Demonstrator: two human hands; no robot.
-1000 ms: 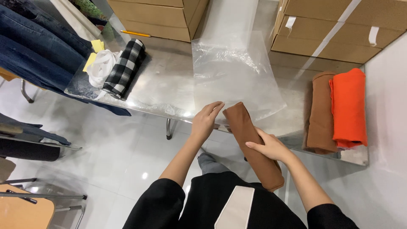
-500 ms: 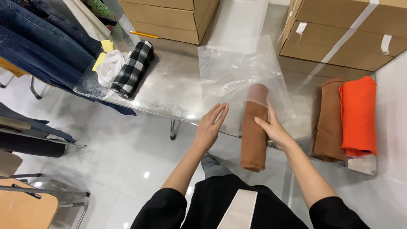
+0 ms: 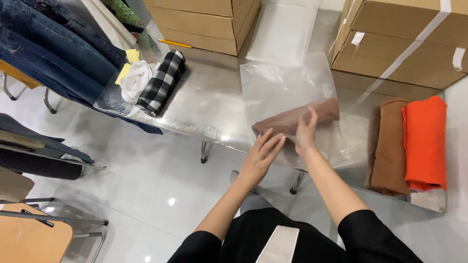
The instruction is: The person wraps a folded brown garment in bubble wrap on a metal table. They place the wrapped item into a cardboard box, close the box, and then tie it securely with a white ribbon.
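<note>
Brown folded garment (image 3: 297,119) lies on the clear plastic bag (image 3: 287,92) at the table (image 3: 209,104) edge. Right hand (image 3: 305,131) pinches it; left hand (image 3: 263,153), fingers flat and open, touches its end.

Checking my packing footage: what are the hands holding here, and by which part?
The right hand grips the rolled brown garment around its middle, by the clear bag. The left hand touches its near end; a closed grip cannot be told.

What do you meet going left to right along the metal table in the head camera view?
Blue jeans → white cloth → black-and-white checked roll → left hand → right hand on the brown rolled garment → folded brown cloth → folded orange cloth.
</note>
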